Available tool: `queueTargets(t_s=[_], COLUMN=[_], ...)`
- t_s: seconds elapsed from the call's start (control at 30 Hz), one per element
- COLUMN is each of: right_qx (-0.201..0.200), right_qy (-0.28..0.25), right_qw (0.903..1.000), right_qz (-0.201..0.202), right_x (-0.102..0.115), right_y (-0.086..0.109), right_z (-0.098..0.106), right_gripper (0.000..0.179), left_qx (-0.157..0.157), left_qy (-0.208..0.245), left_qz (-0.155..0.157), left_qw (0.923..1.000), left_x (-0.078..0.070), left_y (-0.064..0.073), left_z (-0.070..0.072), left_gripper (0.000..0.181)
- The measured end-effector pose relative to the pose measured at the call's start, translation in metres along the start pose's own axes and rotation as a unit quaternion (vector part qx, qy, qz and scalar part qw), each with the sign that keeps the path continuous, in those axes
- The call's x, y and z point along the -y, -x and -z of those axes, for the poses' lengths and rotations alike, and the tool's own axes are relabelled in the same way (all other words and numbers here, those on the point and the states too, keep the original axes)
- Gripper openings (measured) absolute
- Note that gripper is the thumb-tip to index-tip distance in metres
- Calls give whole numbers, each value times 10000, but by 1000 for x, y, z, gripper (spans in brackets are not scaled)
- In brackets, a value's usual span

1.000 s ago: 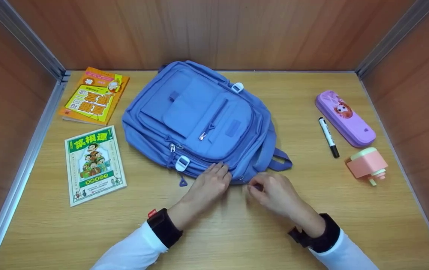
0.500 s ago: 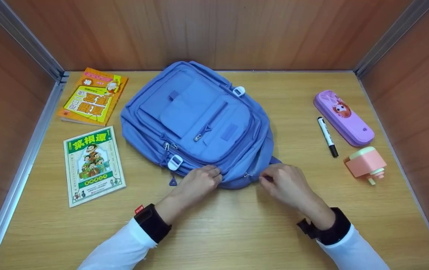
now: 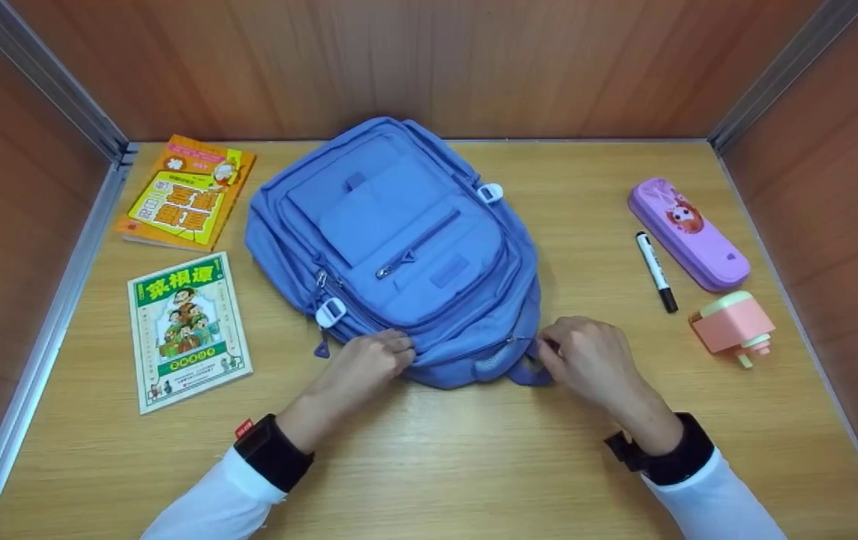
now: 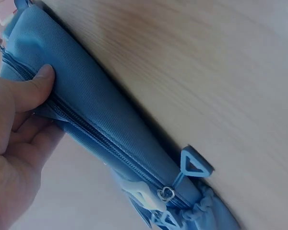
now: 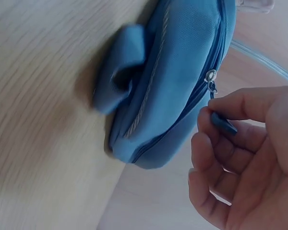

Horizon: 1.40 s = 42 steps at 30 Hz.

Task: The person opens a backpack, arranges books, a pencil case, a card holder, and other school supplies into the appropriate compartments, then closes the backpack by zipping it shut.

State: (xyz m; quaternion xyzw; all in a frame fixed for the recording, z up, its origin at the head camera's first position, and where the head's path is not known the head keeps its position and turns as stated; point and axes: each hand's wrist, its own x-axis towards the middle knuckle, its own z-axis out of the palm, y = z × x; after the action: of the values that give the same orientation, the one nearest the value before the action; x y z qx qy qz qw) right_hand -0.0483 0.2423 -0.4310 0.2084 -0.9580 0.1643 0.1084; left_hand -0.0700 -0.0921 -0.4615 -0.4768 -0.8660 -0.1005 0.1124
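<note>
A blue backpack [image 3: 414,217] lies front pocket up on the wooden table. My left hand [image 3: 373,364] grips its near edge; in the left wrist view the thumb [image 4: 45,74] presses beside the zipper [image 4: 93,132], with the other fingers curled under the fabric. At the bag's near right corner my right hand [image 3: 594,360] pinches a dark zipper pull [image 5: 223,123] between thumb and forefinger. Its metal slider [image 5: 210,75] sits on the zipper track just past the fingertips. A fabric loop [image 5: 120,72] sticks out from the bag's end. What the bag holds is hidden.
On the left lie an orange book [image 3: 187,193] and a green-and-white book [image 3: 189,330]. A purple pencil case [image 3: 690,234], a black-and-white marker [image 3: 656,271] and a pink-and-green block-shaped object [image 3: 733,324] are on the right. Wood panels [image 3: 429,67] enclose the table.
The backpack has turned clockwise, its near edge swinging left with my left hand. My right hand has moved right and slightly away from me, with the zipper slider following along the track.
</note>
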Motion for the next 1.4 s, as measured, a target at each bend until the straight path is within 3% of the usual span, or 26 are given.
queueTargets(t_s=[0.43,0.93,1.2,1.4], right_qx=[106,214,235,238], right_qy=[42,30,-16,-1], right_qw=[9997,9990,9988,9984], right_qz=[-208,-400,-440,-506], right_x=[-5,-9,-8,-10], right_y=[2,4,4,4], right_z=[0,1,4,2], right_gripper=[5,5,6,6], left_qx=[102,-19,26,75], left_qy=[133,196,470,632], left_qz=[312,344,766,1429], left_qw=[9994,9992,9960,9877], left_x=[15,29,41,52], left_y=[17,29,31,34], left_z=[7,11,18,22], left_gripper=[30,32,33,35])
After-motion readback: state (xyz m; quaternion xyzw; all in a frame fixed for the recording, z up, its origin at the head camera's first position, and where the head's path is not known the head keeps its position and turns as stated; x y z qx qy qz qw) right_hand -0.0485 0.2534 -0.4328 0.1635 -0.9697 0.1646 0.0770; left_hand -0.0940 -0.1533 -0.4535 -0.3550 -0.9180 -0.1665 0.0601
